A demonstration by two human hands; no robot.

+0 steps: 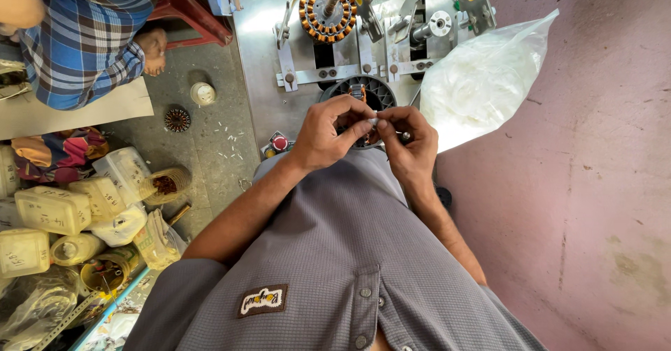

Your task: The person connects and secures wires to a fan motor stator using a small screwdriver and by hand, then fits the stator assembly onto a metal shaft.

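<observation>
My left hand (328, 133) and my right hand (412, 141) meet over a round dark stator (370, 91) on the metal machine. Between the fingertips of both hands is a small white piece (374, 122), pinched from either side. My right hand also seems to hold a thin metal tool (404, 136). Above them a second stator with copper windings (327, 10) sits on a spindle. My grey shirt fills the lower part of the head view.
A clear bag of white material (482, 78) leans against the pink wall at the right. On the floor at left lie white plastic containers (52, 210), a small wound part (177, 119) and a white cup (203, 94). Another person in a blue checked shirt (84, 36) sits at upper left.
</observation>
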